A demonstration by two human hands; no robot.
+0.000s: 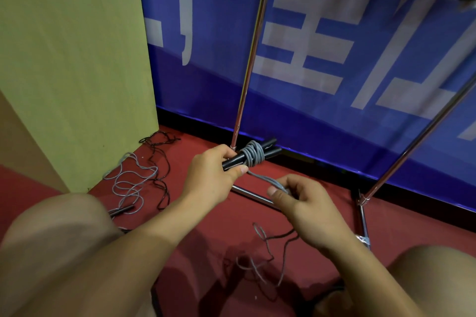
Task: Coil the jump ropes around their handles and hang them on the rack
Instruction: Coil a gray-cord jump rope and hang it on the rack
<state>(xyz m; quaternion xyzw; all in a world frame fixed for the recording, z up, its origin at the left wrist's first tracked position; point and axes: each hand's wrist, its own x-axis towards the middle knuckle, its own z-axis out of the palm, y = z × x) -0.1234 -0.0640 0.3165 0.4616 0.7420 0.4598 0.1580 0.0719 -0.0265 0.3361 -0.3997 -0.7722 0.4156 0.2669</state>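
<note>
My left hand (215, 171) grips a pair of black jump rope handles (268, 152) held side by side. Several turns of grey rope (253, 156) are wound around their middle. My right hand (304, 203) pinches the free grey strand (265, 179) that runs down from the coil. The loose remainder of that rope (260, 255) trails on the red floor under my right wrist. A second grey rope (128, 183) with a black handle (121, 211) lies tangled on the floor at left, beside a thin black rope (159, 159). The rack's metal poles (253, 51) rise behind the handles.
A cardboard box (72, 59) stands at left. A blue banner (334, 59) covers the wall behind the rack. The rack's base bars (363, 224) lie on the red floor (201, 213) at right. My knees fill the lower corners. Dark items hang blurred at top right.
</note>
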